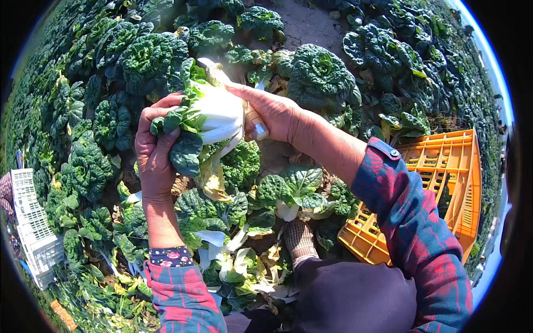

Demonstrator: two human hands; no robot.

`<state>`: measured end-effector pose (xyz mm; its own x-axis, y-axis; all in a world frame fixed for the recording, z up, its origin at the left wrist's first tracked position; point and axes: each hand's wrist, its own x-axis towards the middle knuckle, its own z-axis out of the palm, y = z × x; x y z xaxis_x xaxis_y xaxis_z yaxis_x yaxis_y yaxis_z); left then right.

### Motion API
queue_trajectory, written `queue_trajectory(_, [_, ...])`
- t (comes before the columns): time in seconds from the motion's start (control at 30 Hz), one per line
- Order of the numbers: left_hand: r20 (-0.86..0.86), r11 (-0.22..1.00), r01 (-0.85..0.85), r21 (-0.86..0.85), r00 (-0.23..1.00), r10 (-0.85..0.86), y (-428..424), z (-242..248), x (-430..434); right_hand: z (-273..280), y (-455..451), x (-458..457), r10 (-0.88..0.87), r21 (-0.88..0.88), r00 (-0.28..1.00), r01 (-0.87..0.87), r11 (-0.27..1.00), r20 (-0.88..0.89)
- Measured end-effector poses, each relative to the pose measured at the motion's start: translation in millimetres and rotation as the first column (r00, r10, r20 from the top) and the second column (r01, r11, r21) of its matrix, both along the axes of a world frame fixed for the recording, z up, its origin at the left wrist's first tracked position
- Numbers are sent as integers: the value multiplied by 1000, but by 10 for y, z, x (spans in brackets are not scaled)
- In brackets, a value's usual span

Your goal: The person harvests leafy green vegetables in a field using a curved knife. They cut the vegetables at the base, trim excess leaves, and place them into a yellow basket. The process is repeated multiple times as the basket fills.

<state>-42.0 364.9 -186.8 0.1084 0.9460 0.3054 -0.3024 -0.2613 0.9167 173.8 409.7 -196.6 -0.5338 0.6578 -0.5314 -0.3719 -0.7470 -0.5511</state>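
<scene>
A head of leafy green cabbage (218,110) with thick white stalks is held sideways in the air before me. My left hand (156,141) grips it around its dark, crinkled leaves. At the root end is my right hand (266,108), with its fingers curled around a short tool handle (259,128) with a shiny end cap; the tool's blade cannot be made out. My right thumb lies against the base of the head. A yellowed, withered leaf (214,179) hangs down from the stalks.
An orange plastic crate (464,195) stands at my right, partly behind my sleeve. Cut leaves and white stalks (233,258) litter the ground by my shoe (299,239). Rows of growing crinkled greens (320,75) surround me. A white crate (35,216) is at far left, beside another person's sleeve (6,191).
</scene>
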Motion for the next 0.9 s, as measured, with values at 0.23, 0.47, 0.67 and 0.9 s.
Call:
queue_trajectory(0.23, [-295,636,-771,35,600,744,-1155,632,70,1121,-700,-231,-142,715,971,-41,698,194])
queue_trajectory(0.47, [544,921,-388,-40,764,346,-2839,1478,592,2642,-2048,-428,-209,843,851,-383,378,481])
queue_trajectory(0.67, [575,822,-506,-262,602,554,-3313,1806,648,2914,-3066,-538,-411,792,734,-609,-44,541])
queue_trajectory(0.9, [913,885,-456,-93,315,258,-3567,1655,299,2864,-3195,-569,-115,856,939,-240,459,325])
